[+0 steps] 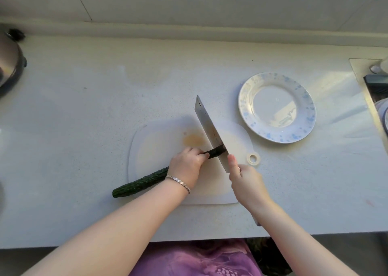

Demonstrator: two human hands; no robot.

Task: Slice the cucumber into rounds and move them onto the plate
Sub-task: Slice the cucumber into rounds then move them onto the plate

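A long dark green cucumber (142, 182) lies slanted across a white cutting board (168, 137), its left end hanging over the board's edge onto the counter. My left hand (185, 164) grips the cucumber near its right end. My right hand (244, 180) holds the handle of a wide cleaver (207, 126), index finger stretched along the blade. The blade's edge sits on the cucumber's right tip. A white plate (245, 95) with blue speckles stands to the right of the board, with nothing on it.
A metal pot lid (8, 66) sits at the far left of the pale counter. A sink (378, 99) with dishes lies at the right edge. The tiled wall runs along the back. The counter's front edge is close to my body.
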